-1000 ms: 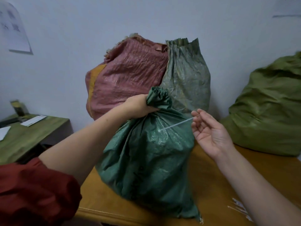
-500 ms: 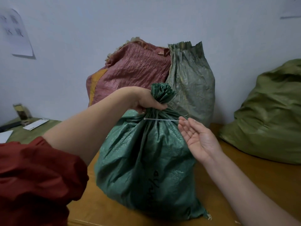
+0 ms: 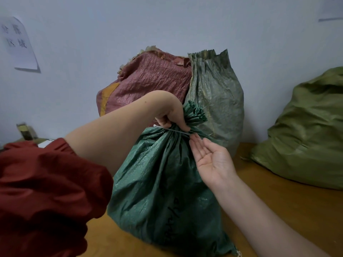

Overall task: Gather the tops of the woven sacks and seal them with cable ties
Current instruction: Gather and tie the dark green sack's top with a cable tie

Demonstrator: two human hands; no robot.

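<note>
Atop the dark green sack (image 3: 157, 182), left hand (image 3: 171, 117) clenches the gathered neck; right hand (image 3: 211, 160), flat at four o'clock, touches the cable tie (image 3: 177, 131). Wrapping stage, likely; threading needs a pinch.

Centre, the sack (image 3: 159, 182) is showing coarse woven plastic, faintly glinting; the tie (image 3: 176, 131) is looking smooth, pale plastic. Lower left, the sleeve (image 3: 46, 182) is showing matt cloth; the table (image 3: 287, 197), smooth wood.
</note>
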